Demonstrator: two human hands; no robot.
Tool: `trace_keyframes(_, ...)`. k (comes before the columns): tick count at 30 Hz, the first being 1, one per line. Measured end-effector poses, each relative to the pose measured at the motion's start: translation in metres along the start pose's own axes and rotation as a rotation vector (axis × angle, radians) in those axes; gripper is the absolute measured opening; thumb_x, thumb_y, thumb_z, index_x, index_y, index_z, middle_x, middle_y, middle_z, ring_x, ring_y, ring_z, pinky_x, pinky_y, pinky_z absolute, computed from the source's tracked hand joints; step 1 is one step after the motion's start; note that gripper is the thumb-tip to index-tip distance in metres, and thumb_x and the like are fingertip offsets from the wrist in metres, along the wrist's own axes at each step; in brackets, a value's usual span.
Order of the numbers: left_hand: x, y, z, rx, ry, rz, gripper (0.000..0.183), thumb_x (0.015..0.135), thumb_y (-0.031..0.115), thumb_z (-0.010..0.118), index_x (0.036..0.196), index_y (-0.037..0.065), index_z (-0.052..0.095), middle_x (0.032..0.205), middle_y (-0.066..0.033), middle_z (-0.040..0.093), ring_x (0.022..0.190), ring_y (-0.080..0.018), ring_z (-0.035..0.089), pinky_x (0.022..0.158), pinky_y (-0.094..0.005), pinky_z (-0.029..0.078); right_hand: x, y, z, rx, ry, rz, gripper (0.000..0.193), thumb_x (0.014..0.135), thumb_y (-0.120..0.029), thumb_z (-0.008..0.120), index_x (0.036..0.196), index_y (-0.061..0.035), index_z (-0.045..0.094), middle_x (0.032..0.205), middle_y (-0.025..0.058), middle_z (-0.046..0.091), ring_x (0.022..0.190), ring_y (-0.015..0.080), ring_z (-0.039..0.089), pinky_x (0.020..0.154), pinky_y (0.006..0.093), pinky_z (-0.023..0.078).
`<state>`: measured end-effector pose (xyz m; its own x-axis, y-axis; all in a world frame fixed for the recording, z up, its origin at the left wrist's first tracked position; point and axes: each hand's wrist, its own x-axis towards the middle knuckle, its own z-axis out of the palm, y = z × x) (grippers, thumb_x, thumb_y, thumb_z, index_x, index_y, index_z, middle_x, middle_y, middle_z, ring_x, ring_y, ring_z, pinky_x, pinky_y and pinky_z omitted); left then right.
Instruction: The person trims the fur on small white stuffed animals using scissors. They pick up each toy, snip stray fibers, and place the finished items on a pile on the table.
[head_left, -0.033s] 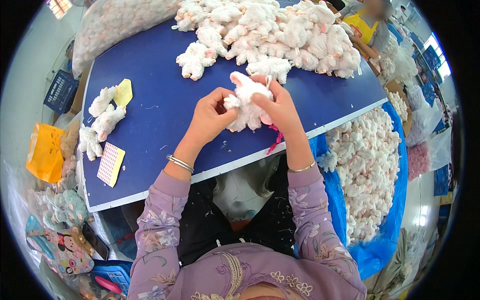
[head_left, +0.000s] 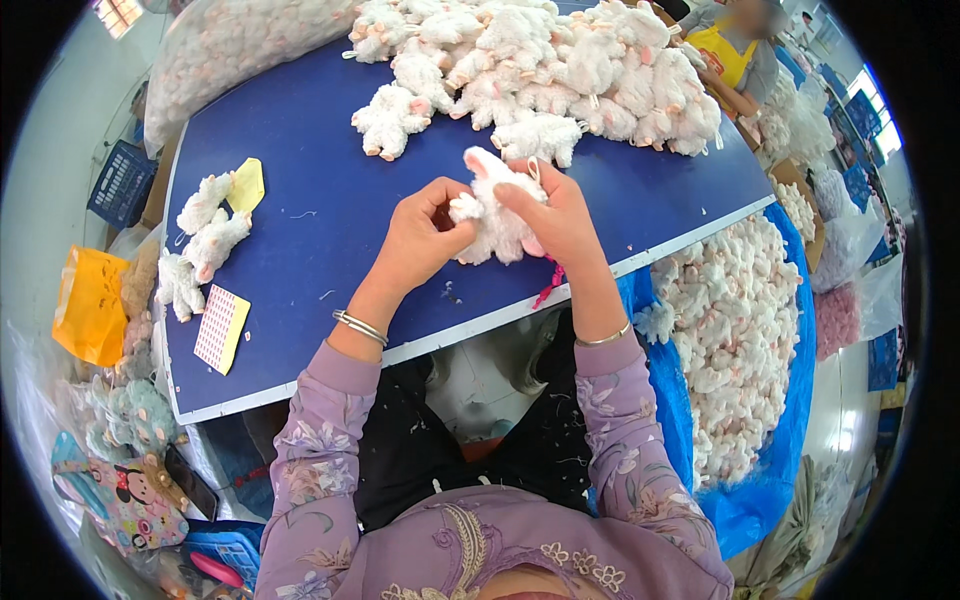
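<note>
Over the near part of the blue table (head_left: 340, 230) I hold a fluffy white plush toy (head_left: 492, 232) with pink ears and a thin white loop. My left hand (head_left: 432, 220) pinches a small tuft or limb on the toy's left side. My right hand (head_left: 556, 218) is closed round its right side, thumb across the front. A bright pink cord (head_left: 550, 284) hangs below my right wrist near the table edge. Just beyond the hands, a large heap of similar white plush toys (head_left: 520, 70) covers the far side of the table.
At the table's left lie several white plush toys (head_left: 215, 243), a yellow paper (head_left: 248, 185) and a sticker sheet (head_left: 221, 329). A blue sack (head_left: 795, 400) full of white plush pieces stands right of my legs. A person in a yellow apron (head_left: 720, 58) sits at the far right.
The plush toy has tilted slightly, its upper ear shifting a little to the right. My right thumb has moved slightly left across it. Both hands keep their hold.
</note>
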<state>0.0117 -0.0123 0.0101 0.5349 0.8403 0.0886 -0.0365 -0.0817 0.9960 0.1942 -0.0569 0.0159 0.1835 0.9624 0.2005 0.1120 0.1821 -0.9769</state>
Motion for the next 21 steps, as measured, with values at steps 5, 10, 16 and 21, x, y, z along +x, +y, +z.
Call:
trace_keyframes(5,-0.002,-0.006,0.005,0.055,-0.063,0.324,0.015,0.074,-0.002,0.064,0.085,0.003,0.055,0.078,0.0032,0.052,0.07,-0.0037,0.049,0.063,-0.022,0.045,0.011,0.009,-0.002,0.294,0.159,0.094,0.017,0.092,-0.016,0.061,0.094,0.0008,0.063,0.082,-0.0016,0.061,0.071,0.0027,0.051,0.061,0.0195,0.042)
trace_keyframes(10,0.004,-0.002,0.008,-0.113,0.07,0.263,0.018,0.078,-0.001,0.064,0.091,0.006,0.053,0.09,0.0007,0.054,0.079,-0.0059,0.052,0.069,-0.022,0.045,0.011,0.003,0.005,0.453,0.124,0.045,0.02,0.094,-0.015,0.058,0.104,0.0016,0.062,0.091,0.0019,0.062,0.08,0.006,0.056,0.069,0.0206,0.045)
trace_keyframes(16,0.001,0.004,0.006,0.128,0.032,0.036,0.029,0.078,0.008,0.072,0.1,0.009,0.053,0.094,0.001,0.056,0.085,-0.006,0.053,0.074,-0.0222,0.046,0.005,-0.002,-0.002,0.398,-0.025,0.122,0.028,0.093,-0.024,0.06,0.103,0.0013,0.063,0.091,0.0025,0.063,0.081,0.0066,0.056,0.069,0.022,0.045)
trace_keyframes(21,-0.005,0.001,0.009,0.134,-0.132,0.092,0.023,0.078,0.005,0.073,0.092,0.006,0.056,0.089,0.0025,0.056,0.079,-0.0063,0.051,0.07,-0.0217,0.045,0.004,-0.001,-0.003,0.064,-0.062,0.173,0.029,0.089,-0.027,0.064,0.085,0.0007,0.066,0.071,-0.0023,0.059,0.064,0.0041,0.05,0.054,0.0238,0.04)
